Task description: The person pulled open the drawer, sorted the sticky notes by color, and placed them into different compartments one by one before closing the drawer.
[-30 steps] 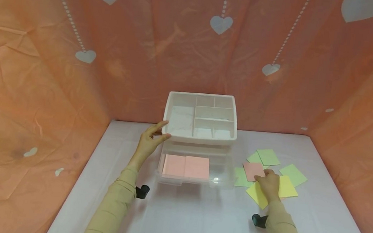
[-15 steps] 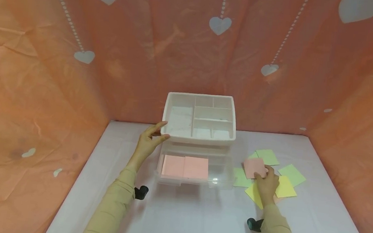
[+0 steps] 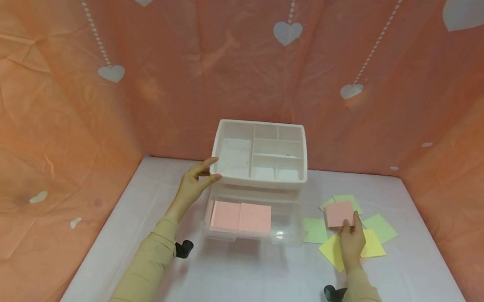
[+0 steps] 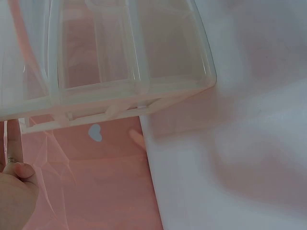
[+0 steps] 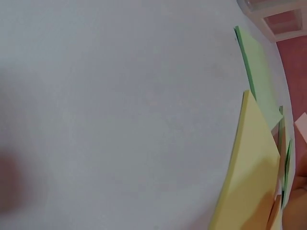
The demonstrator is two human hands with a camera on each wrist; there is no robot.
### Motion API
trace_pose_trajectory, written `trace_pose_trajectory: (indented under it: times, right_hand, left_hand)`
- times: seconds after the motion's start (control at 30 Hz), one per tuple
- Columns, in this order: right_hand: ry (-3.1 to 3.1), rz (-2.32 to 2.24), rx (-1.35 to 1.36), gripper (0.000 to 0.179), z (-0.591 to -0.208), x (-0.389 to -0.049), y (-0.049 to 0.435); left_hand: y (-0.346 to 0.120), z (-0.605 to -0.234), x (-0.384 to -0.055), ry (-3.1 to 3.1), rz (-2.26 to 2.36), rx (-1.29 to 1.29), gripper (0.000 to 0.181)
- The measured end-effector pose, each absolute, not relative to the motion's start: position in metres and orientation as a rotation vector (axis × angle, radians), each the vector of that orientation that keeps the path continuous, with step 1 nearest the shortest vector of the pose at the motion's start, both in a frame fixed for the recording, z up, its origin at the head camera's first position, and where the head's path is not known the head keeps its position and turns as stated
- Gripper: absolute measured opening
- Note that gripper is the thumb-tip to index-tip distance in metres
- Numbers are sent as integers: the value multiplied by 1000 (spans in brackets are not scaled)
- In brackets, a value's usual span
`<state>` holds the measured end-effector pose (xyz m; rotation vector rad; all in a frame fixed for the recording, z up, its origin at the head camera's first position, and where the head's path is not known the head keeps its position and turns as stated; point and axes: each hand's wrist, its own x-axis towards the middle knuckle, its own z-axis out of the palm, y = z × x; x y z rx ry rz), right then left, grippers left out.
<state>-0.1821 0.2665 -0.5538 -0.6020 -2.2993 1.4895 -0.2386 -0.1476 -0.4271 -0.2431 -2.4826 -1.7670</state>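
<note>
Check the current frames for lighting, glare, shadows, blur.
Head: brightest view, small glint on the clear plastic drawer, soft shadow below it; left wrist: dim, soft-edged shadows on the white-covered table; right wrist: dim, shadow across the yellow square paper pad, blurry dark patch at left edge.

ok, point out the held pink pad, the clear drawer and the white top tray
Held pink pad (image 3: pixel 338 214): head view, middle of its broad face.
Clear drawer (image 3: pixel 286 220): head view, bare right part.
White top tray (image 3: pixel 258 182): head view, front rim.
</note>
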Motion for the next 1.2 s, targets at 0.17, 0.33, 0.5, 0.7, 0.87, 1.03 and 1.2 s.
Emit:
trace_pose_trajectory:
  times: [0.17, 0.33, 0.5, 0.7, 0.87, 1.03, 1.2]
  right_hand:
    - [-2218, 1637, -615, 43, -546, -182, 264]
    - [-2037, 1816, -626, 21, -534, -182, 259]
    - [-1924, 1874, -603, 19, -523, -181, 258]
    - [-1723, 1951, -500, 21, -509, -183, 256]
    - [-1591, 2002, -422, 19, -495, -186, 252]
    - [-1527, 2037, -416, 19, -481, -187, 246]
    - [-1421, 2094, -345, 18, -463, -186, 236]
  left_hand:
    - [-147, -425, -239, -2498, -1765, -227, 52]
    - [-147, -427, -238, -2471, -1772, -242, 51]
    - [-147, -428, -238, -2443, -1760, -270, 51]
    - [-147, -428, -239, -2445, -1758, -267, 50]
    - [-147, -427, -239, -2447, -1786, -252, 51]
    - [-146, -424, -241, -2440, -1827, -240, 51]
    - [-146, -426, -241, -2437, -1805, -242, 50]
